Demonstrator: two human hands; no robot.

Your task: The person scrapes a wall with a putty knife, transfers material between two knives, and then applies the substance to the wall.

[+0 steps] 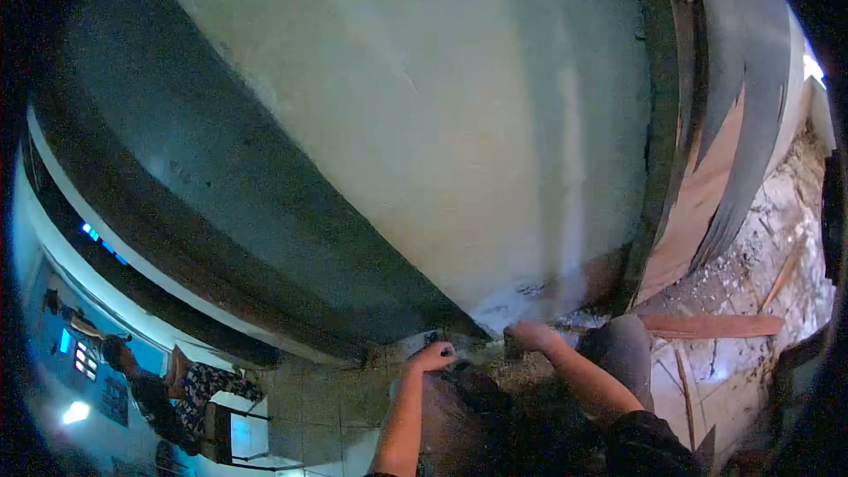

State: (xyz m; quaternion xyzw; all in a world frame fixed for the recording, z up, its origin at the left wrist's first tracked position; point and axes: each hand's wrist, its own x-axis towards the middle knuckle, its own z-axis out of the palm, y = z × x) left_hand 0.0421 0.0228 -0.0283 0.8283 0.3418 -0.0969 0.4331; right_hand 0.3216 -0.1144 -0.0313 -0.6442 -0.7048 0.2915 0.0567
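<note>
My left hand (pixel 432 356) is low in the middle of the head view, its fingers curled at a small dark thing close to the wall's foot. To its right, my right hand (pixel 533 336) is closed, with a dark, blocky shape just under its fingers; I cannot tell what it is. Both hands are near the bottom of a large plastered wall (pixel 424 124), where a pale whitish patch (pixel 503 307) shows. My bent knee (pixel 623 353) is beside my right forearm.
On the right, a reddish wooden plank (pixel 711 327) lies over pale rubble (pixel 751 252). A dark-edged door frame (pixel 662 124) borders the wall. At the lower left, a person (pixel 159 397) sits by a dark-framed chair (pixel 225 433) on the tiled floor (pixel 305 406).
</note>
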